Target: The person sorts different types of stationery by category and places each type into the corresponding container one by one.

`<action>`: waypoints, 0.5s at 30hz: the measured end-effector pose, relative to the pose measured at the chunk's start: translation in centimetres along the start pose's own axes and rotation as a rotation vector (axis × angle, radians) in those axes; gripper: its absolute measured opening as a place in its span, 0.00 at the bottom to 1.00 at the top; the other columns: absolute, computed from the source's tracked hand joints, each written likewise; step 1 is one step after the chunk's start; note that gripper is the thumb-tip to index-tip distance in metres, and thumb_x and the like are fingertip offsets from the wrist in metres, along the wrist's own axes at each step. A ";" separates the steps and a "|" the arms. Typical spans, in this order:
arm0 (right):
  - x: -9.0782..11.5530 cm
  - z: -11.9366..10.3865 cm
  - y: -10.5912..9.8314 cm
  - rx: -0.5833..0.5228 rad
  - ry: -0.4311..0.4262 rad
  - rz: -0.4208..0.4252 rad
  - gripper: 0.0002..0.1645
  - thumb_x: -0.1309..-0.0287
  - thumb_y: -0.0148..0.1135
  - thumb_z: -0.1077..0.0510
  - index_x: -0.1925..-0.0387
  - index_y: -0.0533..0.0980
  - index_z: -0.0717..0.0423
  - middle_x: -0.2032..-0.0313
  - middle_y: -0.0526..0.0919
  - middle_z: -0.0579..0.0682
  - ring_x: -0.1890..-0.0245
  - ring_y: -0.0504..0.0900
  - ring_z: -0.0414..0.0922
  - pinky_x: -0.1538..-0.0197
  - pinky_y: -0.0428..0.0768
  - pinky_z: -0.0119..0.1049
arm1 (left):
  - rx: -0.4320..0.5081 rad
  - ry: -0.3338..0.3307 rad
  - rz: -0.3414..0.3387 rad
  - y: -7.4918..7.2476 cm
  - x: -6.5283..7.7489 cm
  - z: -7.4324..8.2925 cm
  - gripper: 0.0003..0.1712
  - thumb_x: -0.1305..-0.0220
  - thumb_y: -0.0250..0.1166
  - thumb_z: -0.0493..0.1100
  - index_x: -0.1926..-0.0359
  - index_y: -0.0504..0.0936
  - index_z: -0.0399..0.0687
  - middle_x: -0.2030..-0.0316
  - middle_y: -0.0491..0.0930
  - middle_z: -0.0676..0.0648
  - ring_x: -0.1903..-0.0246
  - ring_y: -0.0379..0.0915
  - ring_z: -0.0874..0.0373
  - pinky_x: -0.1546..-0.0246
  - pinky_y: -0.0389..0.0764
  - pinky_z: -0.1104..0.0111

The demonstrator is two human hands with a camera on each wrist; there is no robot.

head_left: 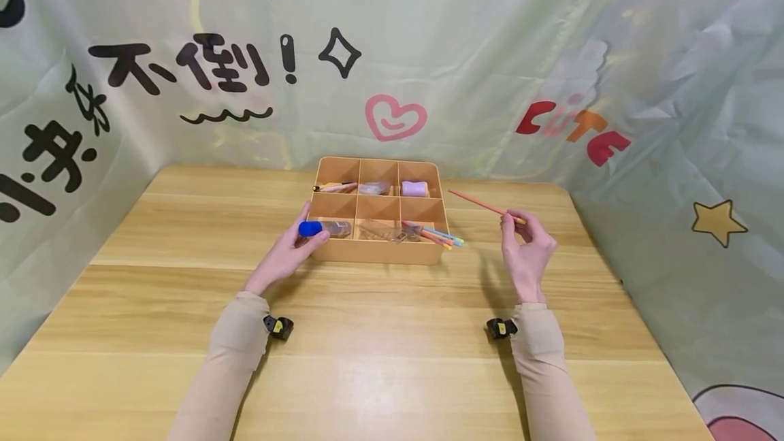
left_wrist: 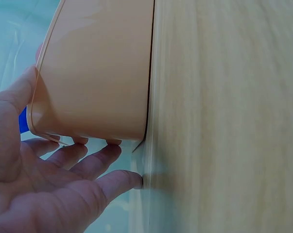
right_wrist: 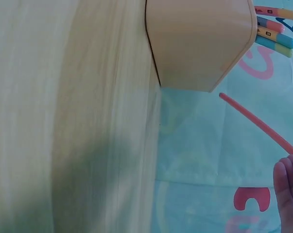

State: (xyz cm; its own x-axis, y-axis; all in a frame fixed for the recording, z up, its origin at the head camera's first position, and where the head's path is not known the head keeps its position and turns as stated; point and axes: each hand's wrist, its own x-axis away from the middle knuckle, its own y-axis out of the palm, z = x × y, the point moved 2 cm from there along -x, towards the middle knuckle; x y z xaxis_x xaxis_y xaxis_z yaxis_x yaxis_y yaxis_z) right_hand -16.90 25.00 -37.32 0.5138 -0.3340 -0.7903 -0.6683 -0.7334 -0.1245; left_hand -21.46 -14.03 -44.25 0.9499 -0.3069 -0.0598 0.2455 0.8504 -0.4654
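A tan storage box (head_left: 376, 252), divided into several compartments, stands at the back of the table. My left hand (head_left: 288, 247) grips its front left corner, thumb over the front rim and fingers against the left side. In the left wrist view, those fingers (left_wrist: 95, 160) touch the box wall. To the right of the box, my right hand (head_left: 529, 247) pinches a slim red pencil (head_left: 478, 202) by its orange end, raised above the table. Several two-tone pencils (head_left: 450, 239) lean out of the front right compartment. A blue-capped clear bottle (head_left: 311, 229) lies in the front left one.
In the back compartments are pinkish pen-like items (head_left: 338, 188), a clear crinkled item (head_left: 373, 188) and a purple cylinder (head_left: 414, 188). A transparent item (head_left: 376, 231) lies front middle. Printed cloth (head_left: 478, 73) hangs behind the wooden table (head_left: 373, 346) and along its sides.
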 end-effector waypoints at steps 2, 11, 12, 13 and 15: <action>0.0 0.1 0.0 -0.019 0.006 0.027 0.03 0.51 0.61 0.80 0.71 0.78 0.82 0.76 0.82 0.72 0.79 0.82 0.53 0.66 0.79 0.16 | 0.001 -0.002 0.000 0.0 0.0 -0.2 0.46 0.31 0.54 0.58 0.24 0.34 0.62 0.31 0.53 0.27 0.35 0.55 0.38 0.34 0.58 0.47; 0.0 0.1 0.0 -0.090 -0.025 0.077 0.05 0.53 0.64 0.78 0.71 0.78 0.81 0.74 0.82 0.71 0.75 0.84 0.48 0.63 0.81 0.19 | 0.002 -0.001 0.003 0.0 0.1 0.1 0.47 0.31 0.54 0.58 0.24 0.35 0.62 0.32 0.54 0.27 0.36 0.57 0.38 0.34 0.59 0.48; 0.0 0.0 0.0 -0.093 -0.033 0.074 0.05 0.53 0.64 0.78 0.71 0.78 0.81 0.74 0.82 0.71 0.75 0.84 0.50 0.63 0.81 0.19 | 0.003 -0.001 0.003 0.0 0.1 0.2 0.47 0.31 0.54 0.58 0.24 0.35 0.61 0.32 0.55 0.26 0.36 0.57 0.38 0.34 0.59 0.48; 0.0 0.0 0.0 -0.095 -0.041 0.072 0.05 0.53 0.64 0.78 0.71 0.78 0.81 0.74 0.82 0.70 0.75 0.84 0.51 0.62 0.81 0.19 | 0.004 0.000 0.003 0.0 0.1 0.2 0.47 0.31 0.54 0.58 0.24 0.35 0.61 0.32 0.55 0.26 0.36 0.57 0.38 0.34 0.59 0.48; 0.0 -0.2 0.0 -0.103 -0.055 0.066 0.05 0.53 0.64 0.77 0.72 0.77 0.81 0.74 0.82 0.70 0.74 0.84 0.52 0.62 0.82 0.20 | 0.003 0.000 0.004 0.0 0.2 0.2 0.47 0.31 0.54 0.58 0.24 0.35 0.61 0.32 0.55 0.26 0.36 0.57 0.38 0.34 0.59 0.47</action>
State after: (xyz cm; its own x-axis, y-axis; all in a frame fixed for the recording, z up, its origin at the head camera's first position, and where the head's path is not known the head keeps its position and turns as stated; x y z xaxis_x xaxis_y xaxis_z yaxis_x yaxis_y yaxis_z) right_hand -16.81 24.94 -37.19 0.4385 -0.3528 -0.8266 -0.6394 -0.7688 -0.0111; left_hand -21.26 -13.98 -44.06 0.9508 -0.3036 -0.0612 0.2425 0.8528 -0.4624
